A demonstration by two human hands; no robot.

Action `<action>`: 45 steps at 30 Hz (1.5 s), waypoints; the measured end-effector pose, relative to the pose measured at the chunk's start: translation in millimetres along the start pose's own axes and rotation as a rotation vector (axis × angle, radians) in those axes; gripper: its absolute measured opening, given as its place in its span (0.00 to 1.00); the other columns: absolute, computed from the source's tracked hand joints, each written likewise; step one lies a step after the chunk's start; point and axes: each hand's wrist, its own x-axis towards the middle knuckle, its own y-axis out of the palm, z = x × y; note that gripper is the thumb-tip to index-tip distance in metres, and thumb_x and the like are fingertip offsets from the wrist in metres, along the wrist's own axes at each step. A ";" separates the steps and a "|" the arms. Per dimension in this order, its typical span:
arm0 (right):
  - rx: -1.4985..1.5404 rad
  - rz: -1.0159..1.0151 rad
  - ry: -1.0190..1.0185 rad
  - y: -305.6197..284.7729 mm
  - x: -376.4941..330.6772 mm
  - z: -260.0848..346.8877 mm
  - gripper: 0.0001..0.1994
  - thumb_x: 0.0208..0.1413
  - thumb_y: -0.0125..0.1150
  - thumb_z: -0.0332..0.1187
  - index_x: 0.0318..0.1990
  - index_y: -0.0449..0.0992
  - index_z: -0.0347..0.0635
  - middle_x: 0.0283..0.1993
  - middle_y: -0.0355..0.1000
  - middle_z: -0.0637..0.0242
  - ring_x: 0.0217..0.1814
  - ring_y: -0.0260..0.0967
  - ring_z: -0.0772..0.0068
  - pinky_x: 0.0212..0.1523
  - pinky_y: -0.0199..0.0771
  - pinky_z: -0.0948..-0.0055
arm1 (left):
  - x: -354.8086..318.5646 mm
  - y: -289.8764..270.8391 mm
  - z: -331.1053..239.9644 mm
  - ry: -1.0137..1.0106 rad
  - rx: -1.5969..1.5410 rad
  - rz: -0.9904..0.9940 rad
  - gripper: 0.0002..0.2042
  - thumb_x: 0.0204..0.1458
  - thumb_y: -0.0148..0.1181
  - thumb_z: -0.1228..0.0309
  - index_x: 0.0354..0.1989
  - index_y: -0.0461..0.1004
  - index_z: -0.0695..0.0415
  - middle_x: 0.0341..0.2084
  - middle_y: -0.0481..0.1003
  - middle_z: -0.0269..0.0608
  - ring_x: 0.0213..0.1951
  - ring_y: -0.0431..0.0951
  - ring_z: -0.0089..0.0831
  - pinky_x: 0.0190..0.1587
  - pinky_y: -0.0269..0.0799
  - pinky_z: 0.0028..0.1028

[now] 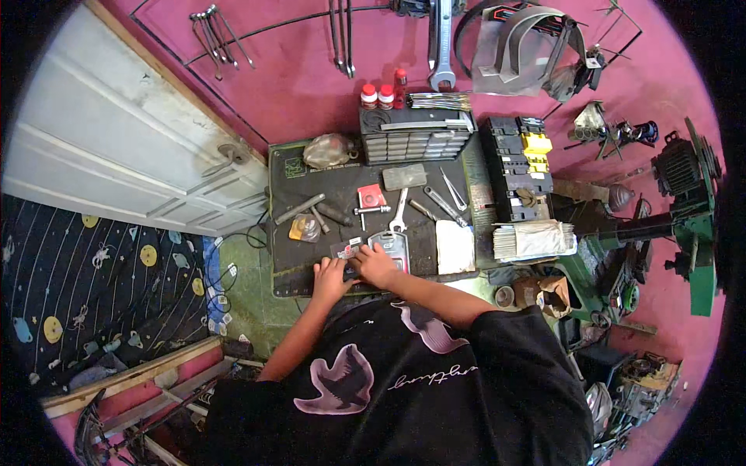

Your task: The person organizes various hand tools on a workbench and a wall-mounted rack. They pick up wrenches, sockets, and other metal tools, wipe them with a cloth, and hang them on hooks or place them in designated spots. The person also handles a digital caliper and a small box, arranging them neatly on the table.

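Both my hands are at the near edge of a dark work mat (311, 268). My left hand (330, 281) has curled fingers at the left side of a small clear plastic packet (346, 248) with red and dark print. From the other side, my right hand (378, 268) bends its fingers over the packet, covering part of it. A grey-and-clear blister pack (399, 245) lies partly under my right hand. Just beyond are an open-end wrench (399, 211), a metal T-shaped tool (371, 210), a red square packet (371, 194) and a hammer (320, 217).
A small-drawer cabinet (416, 146) stands at the back, with red-capped bottles (378, 96) on top. White paper (455, 247) lies right of my hands. Black and yellow bins (519, 167) and a green machine (691, 233) are farther right. A white door (132, 124) is left.
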 end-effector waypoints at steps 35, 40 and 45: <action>0.042 0.429 0.630 -14.9 -105.5 -99.0 0.12 0.50 0.63 0.40 0.41 0.84 0.50 0.50 0.77 0.67 0.58 0.67 0.63 0.53 0.64 0.55 | 66.8 44.9 -114.4 0.281 -0.132 0.047 0.27 0.49 0.66 0.53 0.56 0.74 0.55 0.50 0.74 0.39 0.52 0.68 0.40 0.51 0.59 0.43; 0.062 0.387 0.423 -28.0 -56.3 -74.7 0.16 0.51 0.63 0.43 0.44 0.82 0.47 0.51 0.76 0.63 0.58 0.67 0.61 0.54 0.64 0.54 | 37.3 9.6 -73.7 0.010 0.004 -0.093 0.34 0.47 0.67 0.55 0.63 0.66 0.55 0.57 0.67 0.45 0.56 0.65 0.46 0.57 0.57 0.47; 0.171 0.145 0.084 -12.7 -19.4 -26.7 0.29 0.49 0.67 0.47 0.59 0.73 0.48 0.56 0.73 0.67 0.59 0.65 0.61 0.54 0.64 0.56 | -2.5 -12.4 -19.6 -0.173 0.095 -0.027 0.32 0.44 0.70 0.59 0.60 0.71 0.54 0.53 0.70 0.44 0.54 0.66 0.46 0.54 0.59 0.46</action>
